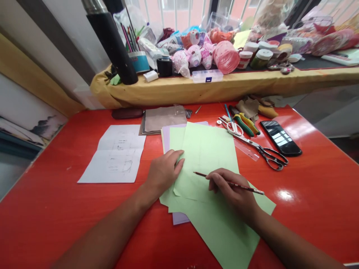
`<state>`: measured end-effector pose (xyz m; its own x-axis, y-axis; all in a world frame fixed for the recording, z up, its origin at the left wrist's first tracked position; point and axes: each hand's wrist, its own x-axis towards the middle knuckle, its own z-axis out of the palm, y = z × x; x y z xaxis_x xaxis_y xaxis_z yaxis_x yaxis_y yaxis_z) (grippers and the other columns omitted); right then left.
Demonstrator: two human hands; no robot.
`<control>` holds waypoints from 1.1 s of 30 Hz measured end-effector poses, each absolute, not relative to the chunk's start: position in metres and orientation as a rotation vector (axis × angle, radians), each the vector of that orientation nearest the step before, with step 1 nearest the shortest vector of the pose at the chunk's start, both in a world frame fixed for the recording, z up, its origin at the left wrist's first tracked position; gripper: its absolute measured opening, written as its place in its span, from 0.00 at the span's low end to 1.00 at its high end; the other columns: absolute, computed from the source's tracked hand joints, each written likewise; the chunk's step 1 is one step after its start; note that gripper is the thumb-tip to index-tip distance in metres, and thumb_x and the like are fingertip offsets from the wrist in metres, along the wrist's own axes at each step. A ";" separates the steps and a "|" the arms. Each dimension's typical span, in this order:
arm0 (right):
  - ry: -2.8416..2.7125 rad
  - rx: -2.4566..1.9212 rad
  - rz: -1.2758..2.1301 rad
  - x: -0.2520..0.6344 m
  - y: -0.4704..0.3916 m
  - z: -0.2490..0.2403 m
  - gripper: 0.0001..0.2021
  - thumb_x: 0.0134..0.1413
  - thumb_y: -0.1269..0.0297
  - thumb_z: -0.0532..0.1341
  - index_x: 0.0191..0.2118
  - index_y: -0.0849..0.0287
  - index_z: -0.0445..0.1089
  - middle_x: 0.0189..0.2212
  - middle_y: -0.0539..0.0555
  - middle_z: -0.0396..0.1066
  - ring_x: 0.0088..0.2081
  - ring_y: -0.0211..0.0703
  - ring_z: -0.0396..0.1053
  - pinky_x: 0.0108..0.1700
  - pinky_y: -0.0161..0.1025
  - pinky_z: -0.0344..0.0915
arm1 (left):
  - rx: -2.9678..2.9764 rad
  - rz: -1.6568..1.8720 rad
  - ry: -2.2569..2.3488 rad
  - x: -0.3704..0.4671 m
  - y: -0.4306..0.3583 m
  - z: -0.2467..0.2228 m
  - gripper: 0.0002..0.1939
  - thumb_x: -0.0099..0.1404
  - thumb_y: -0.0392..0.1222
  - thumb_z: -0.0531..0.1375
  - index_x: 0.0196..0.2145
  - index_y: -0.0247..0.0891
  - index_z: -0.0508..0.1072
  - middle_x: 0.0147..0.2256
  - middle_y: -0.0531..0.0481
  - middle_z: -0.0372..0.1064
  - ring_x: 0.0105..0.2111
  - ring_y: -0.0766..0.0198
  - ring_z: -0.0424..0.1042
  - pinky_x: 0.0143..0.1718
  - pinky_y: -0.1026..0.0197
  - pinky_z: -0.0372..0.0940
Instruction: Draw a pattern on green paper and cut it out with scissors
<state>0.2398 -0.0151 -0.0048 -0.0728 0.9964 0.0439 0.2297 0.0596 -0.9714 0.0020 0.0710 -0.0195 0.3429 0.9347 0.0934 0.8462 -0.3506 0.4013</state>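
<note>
My right hand (231,190) pinches the pencil (246,188); my left hand (164,170), thumb spread from forefinger, rests on the green sheet (210,145); too light pressing could let it slip.

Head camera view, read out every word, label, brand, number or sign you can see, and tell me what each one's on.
None can be read with certainty.
White sheet: faint pencil-like marks and lines, too small to read.
Red-labelled jar: label too blurred to read.
Blue tab on the clear plastic box: no legible text.
Pencil: no lettering can be made out.
</note>
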 end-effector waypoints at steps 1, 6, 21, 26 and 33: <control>-1.449 -1.313 1.084 0.241 -0.012 -0.005 0.16 0.75 0.53 0.62 0.38 0.56 0.81 0.27 0.52 0.79 0.27 0.43 0.75 0.30 0.38 0.70 | 2.323 0.449 1.594 0.002 0.071 -0.020 0.16 0.78 0.42 0.62 0.60 0.42 0.79 0.46 0.51 0.82 0.39 0.61 0.80 0.36 0.58 0.66; -1.417 -1.296 1.075 0.245 0.002 -0.001 0.15 0.74 0.55 0.62 0.36 0.56 0.81 0.25 0.52 0.78 0.26 0.42 0.74 0.30 0.38 0.70 | 2.358 0.376 1.601 0.002 0.070 -0.019 0.17 0.78 0.44 0.63 0.61 0.43 0.79 0.43 0.51 0.81 0.37 0.60 0.79 0.33 0.57 0.63; -1.446 -1.365 1.051 0.234 -0.021 -0.001 0.16 0.75 0.54 0.61 0.36 0.55 0.80 0.28 0.53 0.79 0.29 0.43 0.75 0.32 0.39 0.71 | 2.373 0.371 1.598 0.003 0.070 -0.019 0.16 0.78 0.43 0.62 0.60 0.43 0.79 0.45 0.51 0.82 0.40 0.60 0.80 0.34 0.57 0.63; -1.453 -1.350 1.084 0.235 -0.019 -0.001 0.16 0.74 0.53 0.61 0.37 0.55 0.80 0.28 0.53 0.80 0.29 0.43 0.75 0.32 0.39 0.71 | 2.371 0.386 1.610 0.003 0.070 -0.019 0.15 0.78 0.43 0.62 0.59 0.43 0.79 0.43 0.51 0.82 0.38 0.62 0.79 0.33 0.58 0.62; -1.458 -1.361 1.102 0.235 -0.018 -0.001 0.16 0.75 0.56 0.59 0.38 0.55 0.81 0.29 0.54 0.80 0.28 0.43 0.74 0.31 0.39 0.71 | 2.351 0.422 1.592 0.002 0.071 -0.020 0.15 0.77 0.42 0.62 0.58 0.44 0.80 0.42 0.52 0.82 0.36 0.61 0.78 0.32 0.58 0.61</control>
<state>0.2351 -0.0178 -0.0014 -0.0616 0.9981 0.0091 0.2632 0.0250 -0.9644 0.0016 0.0705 -0.0197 0.3536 0.9312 0.0883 0.8525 -0.3597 0.3794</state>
